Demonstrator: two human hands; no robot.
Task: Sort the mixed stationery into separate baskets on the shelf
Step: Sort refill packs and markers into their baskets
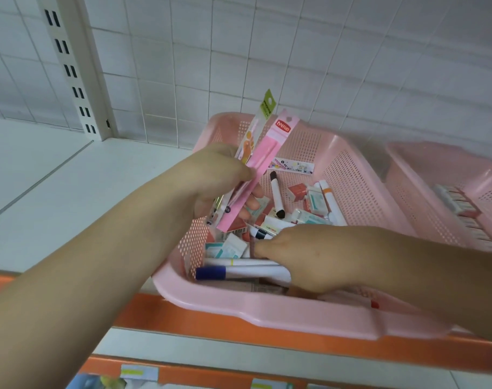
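Stationery lies mixed in the pink perforated plastic basket (351,169) on the white shelf (70,178). My left hand (219,175) holds two long flat pen packets upright above the basket's left side, a pink packet (256,175) and a green-topped packet (264,110), thumb and curled fingers pinching them together. My right hand (303,256) reaches into the near end and lies on white markers (256,272) (one blue-capped); whether its fingers grip them I cannot tell. A second pink basket (407,175) stands just beside, to the right.

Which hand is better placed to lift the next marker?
Right: the right hand is down on the white markers in the basket; the left hand grips two pen packs.
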